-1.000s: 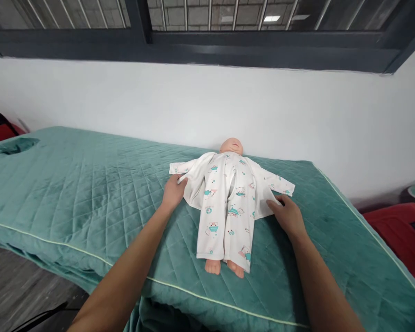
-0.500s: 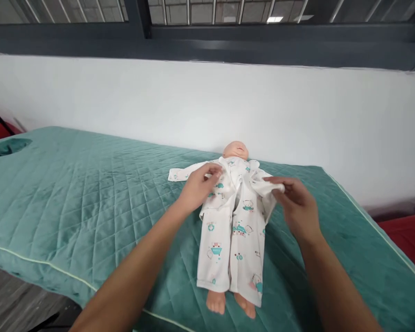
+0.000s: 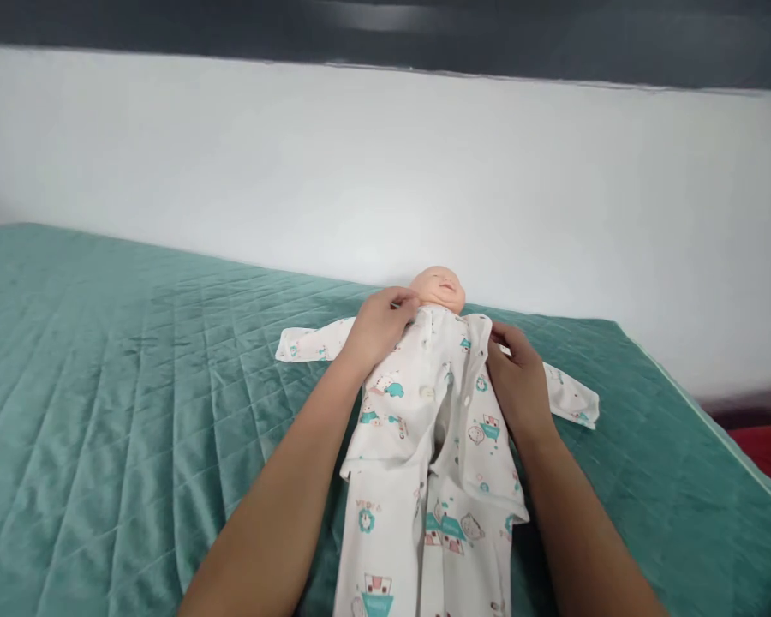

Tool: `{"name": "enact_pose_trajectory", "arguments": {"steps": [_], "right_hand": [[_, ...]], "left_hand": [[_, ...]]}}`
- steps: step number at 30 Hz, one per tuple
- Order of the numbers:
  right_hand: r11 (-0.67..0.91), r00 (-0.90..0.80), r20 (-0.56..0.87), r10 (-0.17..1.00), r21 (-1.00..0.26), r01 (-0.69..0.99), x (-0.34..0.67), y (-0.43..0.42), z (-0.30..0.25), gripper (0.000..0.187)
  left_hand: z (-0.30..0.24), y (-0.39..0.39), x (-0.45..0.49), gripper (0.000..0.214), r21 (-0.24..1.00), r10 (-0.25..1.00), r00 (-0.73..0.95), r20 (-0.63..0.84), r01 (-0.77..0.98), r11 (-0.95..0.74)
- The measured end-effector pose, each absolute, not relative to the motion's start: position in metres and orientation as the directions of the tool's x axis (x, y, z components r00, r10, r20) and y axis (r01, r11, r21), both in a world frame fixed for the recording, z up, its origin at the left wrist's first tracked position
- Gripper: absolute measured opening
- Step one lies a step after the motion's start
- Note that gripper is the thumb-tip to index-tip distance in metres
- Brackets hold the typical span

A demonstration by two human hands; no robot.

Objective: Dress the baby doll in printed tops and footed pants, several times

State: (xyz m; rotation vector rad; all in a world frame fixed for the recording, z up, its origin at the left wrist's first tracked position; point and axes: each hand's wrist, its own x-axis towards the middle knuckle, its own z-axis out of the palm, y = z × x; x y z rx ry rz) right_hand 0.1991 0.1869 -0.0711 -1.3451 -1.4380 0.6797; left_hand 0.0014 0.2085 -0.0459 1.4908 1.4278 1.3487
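A baby doll (image 3: 438, 287) lies on its back, dressed in a white printed shirt (image 3: 385, 420) and matching pants (image 3: 385, 531). The shirt's front flaps part over the belly, and both sleeves stretch out sideways. At the collar by the doll's neck, my left hand (image 3: 385, 326) is closed, its fingertips pinching the cloth. My right hand (image 3: 519, 377) is closed at the edge of the other front flap, below the shoulder; its thumb is partly hidden by the fabric. The doll's feet are out of the picture.
A green quilted cover (image 3: 186, 386) spreads beneath the doll. Behind it rises a white wall (image 3: 263, 171) with a dark ledge (image 3: 385, 38) above. Something red (image 3: 768, 454) shows beyond the right edge.
My view has moved closer and lower. The left hand has gone up to the collar. My right hand has moved inward to the upper flap, which now lies flat down the doll's side.
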Motion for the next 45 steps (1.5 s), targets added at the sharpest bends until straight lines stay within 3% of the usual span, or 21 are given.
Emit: {"name": "enact_pose_trajectory", "arguments": {"steps": [6, 13, 16, 19, 21, 26, 31, 39, 45], "right_hand": [[0.319, -0.012, 0.332, 0.943, -0.896, 0.308, 0.192, 0.189, -0.065, 0.022], [0.397, -0.022, 0.413, 0.91, -0.858, 0.326, 0.191, 0.189, -0.069, 0.021], [0.399, -0.035, 0.416, 0.909, -0.839, 0.371, 0.189, 0.189, -0.067, 0.021], [0.309, -0.025, 0.323, 0.946, -0.88, 0.36, 0.188, 0.191, -0.065, 0.026], [0.254, -0.005, 0.269, 0.963, -0.901, 0.352, 0.188, 0.193, -0.064, 0.029], [0.203, 0.003, 0.218, 0.976, -0.911, 0.359, 0.186, 0.196, -0.06, 0.033], [0.13, -0.003, 0.15, 0.989, -0.847, 0.515, 0.178, 0.197, -0.054, 0.042], [0.076, 0.064, 0.158, 0.985, -0.745, 0.663, 0.17, 0.203, -0.054, 0.01], [0.081, 0.067, 0.199, 0.978, -0.652, 0.754, 0.162, 0.204, -0.049, 0.005]], "left_hand": [[-0.046, 0.204, 0.006, 0.019, 0.935, 0.973, 0.062, 0.224, 0.269, -0.232], [-0.045, 0.206, 0.011, 0.012, 0.879, 0.965, -0.014, 0.261, 0.417, -0.232], [-0.045, 0.209, 0.012, 0.011, 0.938, 0.97, -0.06, 0.236, 0.275, -0.211], [-0.045, 0.21, 0.013, 0.012, 0.987, 0.984, -0.076, 0.161, 0.01, -0.161], [-0.046, 0.211, 0.016, 0.011, 0.986, 0.984, -0.082, 0.16, -0.042, -0.164], [-0.052, 0.213, 0.021, 0.012, 0.948, 0.956, -0.072, 0.285, 0.168, -0.27], [-0.056, 0.212, 0.022, 0.017, 0.919, 0.944, -0.022, 0.331, 0.234, -0.317], [-0.056, 0.21, 0.023, 0.015, 0.932, 0.958, -0.04, 0.284, 0.247, -0.266], [-0.058, 0.21, 0.021, 0.013, 0.939, 0.959, -0.054, 0.277, 0.229, -0.258]]}}
